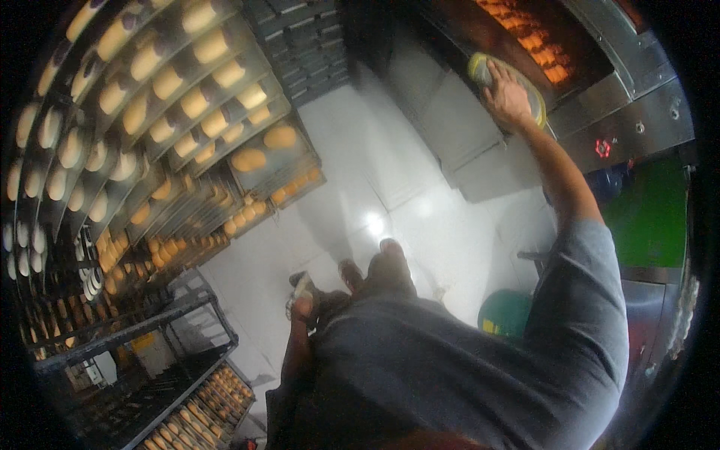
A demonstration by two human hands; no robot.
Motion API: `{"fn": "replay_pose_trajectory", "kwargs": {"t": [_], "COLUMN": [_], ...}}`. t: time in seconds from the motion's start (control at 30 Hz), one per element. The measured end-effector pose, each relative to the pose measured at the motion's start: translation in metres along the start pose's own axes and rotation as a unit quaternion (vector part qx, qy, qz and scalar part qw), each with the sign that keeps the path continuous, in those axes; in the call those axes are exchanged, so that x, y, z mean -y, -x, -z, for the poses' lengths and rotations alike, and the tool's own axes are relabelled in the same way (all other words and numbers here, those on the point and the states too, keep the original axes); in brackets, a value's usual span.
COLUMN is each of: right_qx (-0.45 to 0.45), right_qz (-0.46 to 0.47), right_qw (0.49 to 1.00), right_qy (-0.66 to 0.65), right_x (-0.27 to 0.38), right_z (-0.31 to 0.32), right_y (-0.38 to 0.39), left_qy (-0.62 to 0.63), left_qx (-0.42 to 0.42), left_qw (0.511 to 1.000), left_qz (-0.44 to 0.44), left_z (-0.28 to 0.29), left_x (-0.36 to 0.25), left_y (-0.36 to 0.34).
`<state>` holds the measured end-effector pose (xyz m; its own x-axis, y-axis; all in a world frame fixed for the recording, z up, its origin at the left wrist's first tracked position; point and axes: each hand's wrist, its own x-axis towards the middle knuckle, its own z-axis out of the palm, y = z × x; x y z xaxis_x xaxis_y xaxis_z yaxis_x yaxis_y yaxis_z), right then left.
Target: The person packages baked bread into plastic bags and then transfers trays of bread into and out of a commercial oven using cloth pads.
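Note:
My right arm reaches to the upper right. At the edge of an open oven (559,75), my right hand (508,94) is closed over a grey pad-like thing with a yellow edge (480,66). Its exact kind is not clear, and my fingers and palm hide much of it. My left hand (303,306) hangs low beside my leg, its fingers curled around a pale, cloth-like bundle (298,286) that is dim and blurred.
Orange heat glows inside the oven, with a red knob (602,148) on its front. Tall racks of trays (247,161) with pale and browned bread rolls fill the left. A black metal frame (217,300) stands lower left. Nearer right are a green bin (504,313) and a green panel (652,217).

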<state>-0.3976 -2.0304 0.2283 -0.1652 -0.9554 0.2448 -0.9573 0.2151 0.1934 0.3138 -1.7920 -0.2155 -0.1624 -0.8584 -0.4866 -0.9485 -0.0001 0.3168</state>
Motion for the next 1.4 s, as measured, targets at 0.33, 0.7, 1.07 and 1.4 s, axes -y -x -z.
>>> {"fn": "replay_pose_trajectory", "kwargs": {"t": [0.33,0.7,1.07,1.4], "right_qx": [0.024,0.011,0.014,0.026], "right_qz": [-0.008,-0.020,-0.020,-0.020], "right_qw": [1.000,1.000,1.000,0.999], "right_qy": [0.010,-0.005,-0.006,-0.019], "right_x": [0.015,0.015,0.007,0.003], "right_z": [0.010,0.017,0.016,0.015], "right_y": [-0.007,0.001,0.006,0.013], "left_qy": [-0.180,-0.053,-0.016,0.042], "left_qx": [0.030,-0.003,-0.038,0.003], "left_qw": [0.976,0.996,0.994,0.998], "left_qz": [-0.120,-0.077,-0.097,-0.047], "left_z": [-0.029,-0.017,-0.014,0.014], "left_x": [0.038,0.013,0.005,-0.009], "left_y": [-0.018,-0.020,-0.018,-0.009]}}
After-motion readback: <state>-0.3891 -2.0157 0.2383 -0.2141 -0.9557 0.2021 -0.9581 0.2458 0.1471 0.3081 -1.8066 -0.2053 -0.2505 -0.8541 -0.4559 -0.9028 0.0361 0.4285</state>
